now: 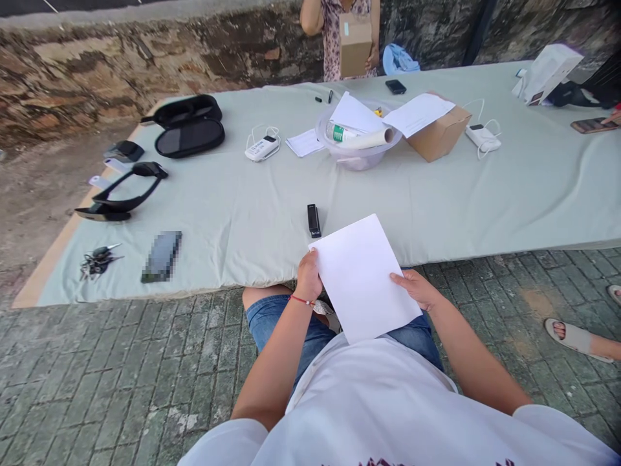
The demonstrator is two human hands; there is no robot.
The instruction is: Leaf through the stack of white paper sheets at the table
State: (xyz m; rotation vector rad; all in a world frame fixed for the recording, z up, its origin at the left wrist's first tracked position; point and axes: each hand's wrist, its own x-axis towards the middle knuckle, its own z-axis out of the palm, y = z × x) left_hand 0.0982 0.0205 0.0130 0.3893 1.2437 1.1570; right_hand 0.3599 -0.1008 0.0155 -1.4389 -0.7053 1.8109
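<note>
A white sheet of paper, possibly more than one layer, is held tilted over my lap at the table's front edge. My left hand grips its upper left side, fingers partly hidden beneath. On the opposite edge, my right hand pinches the paper with the thumb on top. The paper's lower end reaches my white shirt. Just beyond its top left corner, a black stapler lies on the tablecloth, touched by neither hand.
The cloth-covered table bears a plastic basin with papers and a bottle, a cardboard box, a black case, dark glasses, keys and a phone. Across the table, a person holds a carton.
</note>
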